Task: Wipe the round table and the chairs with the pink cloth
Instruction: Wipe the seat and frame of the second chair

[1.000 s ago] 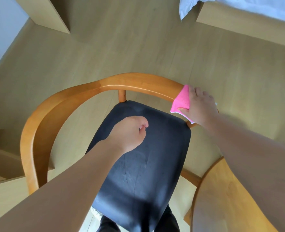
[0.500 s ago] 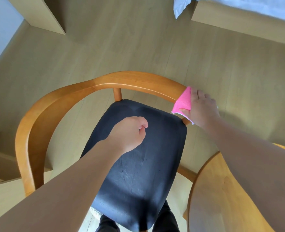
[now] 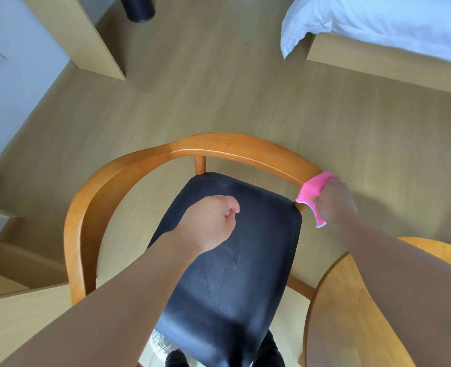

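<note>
Chair rail (image 3: 232, 148); right hand (image 3: 335, 200) grips pink cloth (image 3: 312, 192)

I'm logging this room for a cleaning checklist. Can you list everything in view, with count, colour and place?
chair: one, orange-brown wooden curved rail, black seat, centre.
pink cloth: one, pink, on the chair rail's right end.
round table: one, light wood, lower right, partly seen.
bed: one, white bedding on wooden base, top right.
cabinet: one, light wood, top left.
black cylinder: one, top, beside the cabinet.
floor: light wood.
left hand: one, fist curled, holding nothing, over the seat.
right hand: one, blurred, its grip on the pink cloth.
</note>
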{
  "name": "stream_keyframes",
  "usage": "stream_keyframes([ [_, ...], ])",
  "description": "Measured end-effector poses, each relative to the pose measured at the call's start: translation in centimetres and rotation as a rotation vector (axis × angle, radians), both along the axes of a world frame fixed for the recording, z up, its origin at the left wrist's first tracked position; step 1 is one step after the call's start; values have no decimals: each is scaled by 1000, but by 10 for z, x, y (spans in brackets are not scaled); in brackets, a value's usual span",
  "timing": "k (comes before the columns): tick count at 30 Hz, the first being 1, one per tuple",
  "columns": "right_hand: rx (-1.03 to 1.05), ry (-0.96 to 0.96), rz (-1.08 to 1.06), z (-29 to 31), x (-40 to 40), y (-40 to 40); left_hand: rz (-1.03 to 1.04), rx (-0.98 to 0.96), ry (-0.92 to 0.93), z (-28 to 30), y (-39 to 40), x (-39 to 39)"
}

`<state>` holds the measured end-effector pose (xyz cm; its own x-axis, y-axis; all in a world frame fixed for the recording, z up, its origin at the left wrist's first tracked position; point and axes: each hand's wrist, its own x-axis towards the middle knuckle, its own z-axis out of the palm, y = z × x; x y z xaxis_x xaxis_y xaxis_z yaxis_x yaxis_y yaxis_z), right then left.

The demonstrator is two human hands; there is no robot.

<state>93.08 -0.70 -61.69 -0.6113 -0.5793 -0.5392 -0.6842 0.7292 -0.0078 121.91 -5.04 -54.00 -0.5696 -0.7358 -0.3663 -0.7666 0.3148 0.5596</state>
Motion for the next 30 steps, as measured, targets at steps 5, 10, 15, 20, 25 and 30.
stream_keyframes([
  [5, 253, -100, 73, 33, 23, 4, 33, -14, 4, 20, 1, 17],
  [10, 134, -205, 163, 75, 73, -2, 119, 5, 24, 51, 7, 40],
  [15, -238, -450, 447, 133, 141, -1, 190, -35, 75, 101, 11, 73],
  [20, -315, -680, 622, 196, 204, 6, 109, -23, 134, 143, 24, 114],
  [25, -348, -755, 610, 227, 256, 13, 127, 31, 218, 159, 35, 160],
  [30, -327, -641, 572, 233, 291, 30, 227, 18, 197, 161, 48, 211],
])
